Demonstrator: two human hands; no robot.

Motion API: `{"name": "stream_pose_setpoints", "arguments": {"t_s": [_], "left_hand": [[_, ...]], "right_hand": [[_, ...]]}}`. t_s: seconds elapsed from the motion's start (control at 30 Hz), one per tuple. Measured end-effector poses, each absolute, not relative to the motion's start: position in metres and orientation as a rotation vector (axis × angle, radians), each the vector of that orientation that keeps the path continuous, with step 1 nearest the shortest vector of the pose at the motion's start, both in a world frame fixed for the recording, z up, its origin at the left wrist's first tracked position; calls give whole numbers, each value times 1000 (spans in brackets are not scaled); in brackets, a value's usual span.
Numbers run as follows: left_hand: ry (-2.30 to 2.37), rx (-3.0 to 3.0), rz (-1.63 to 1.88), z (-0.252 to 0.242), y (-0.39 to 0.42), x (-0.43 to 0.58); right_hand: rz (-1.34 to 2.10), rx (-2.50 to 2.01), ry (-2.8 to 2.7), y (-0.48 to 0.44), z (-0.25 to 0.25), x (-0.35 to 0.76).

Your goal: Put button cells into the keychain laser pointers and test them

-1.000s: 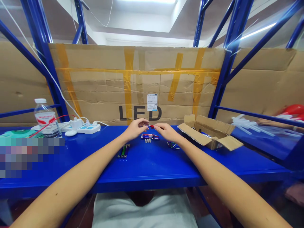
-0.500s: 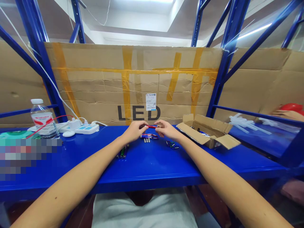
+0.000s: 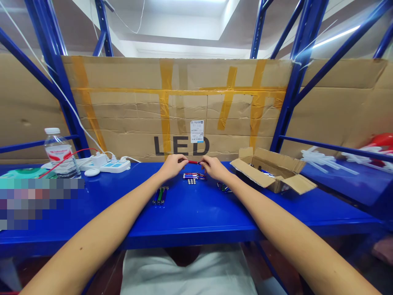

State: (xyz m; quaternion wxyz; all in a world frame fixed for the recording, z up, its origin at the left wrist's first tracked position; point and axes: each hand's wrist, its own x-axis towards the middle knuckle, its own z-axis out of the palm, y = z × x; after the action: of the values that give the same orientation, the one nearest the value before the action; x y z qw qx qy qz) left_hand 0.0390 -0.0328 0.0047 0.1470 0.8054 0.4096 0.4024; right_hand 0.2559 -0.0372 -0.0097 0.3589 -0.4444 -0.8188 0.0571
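Above the blue tabletop, a slim red penlight [image 3: 193,162] is held level between my two hands. My left hand [image 3: 173,166] pinches its left end, and the fingers of my right hand [image 3: 213,167] are closed on its right end. Just below lie several red and blue penlights [image 3: 194,176] side by side. Small silver button cells [image 3: 191,181] sit in rows in front of them. Nearer my left forearm is a group of dark and green penlights [image 3: 160,196]. Small carabiner clips [image 3: 223,188] lie beside my right wrist, partly hidden by it.
An open cardboard box [image 3: 273,172] with blue items inside stands at the right. To the left are a water bottle [image 3: 62,155], a white power strip [image 3: 107,165] and cables. A large taped carton [image 3: 135,114] walls off the back; white plastic strips [image 3: 319,160] lie far right.
My fingers have shifted on the red penlight, the right hand's now drawn together at its end. My left forearm has moved off the dark and green penlights, while my right wrist covers more of the clips.
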Motion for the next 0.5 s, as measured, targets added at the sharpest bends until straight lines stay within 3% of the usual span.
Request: {"name": "stream_pose_setpoints", "arguments": {"t_s": [0.13, 0.5], "left_hand": [[1260, 2371, 1002, 2, -18, 36], [1374, 2470, 636, -8, 5, 40]], "right_hand": [[-20, -1198, -2154, -29, -11, 252], [36, -1337, -2220, -15, -26, 254]]}}
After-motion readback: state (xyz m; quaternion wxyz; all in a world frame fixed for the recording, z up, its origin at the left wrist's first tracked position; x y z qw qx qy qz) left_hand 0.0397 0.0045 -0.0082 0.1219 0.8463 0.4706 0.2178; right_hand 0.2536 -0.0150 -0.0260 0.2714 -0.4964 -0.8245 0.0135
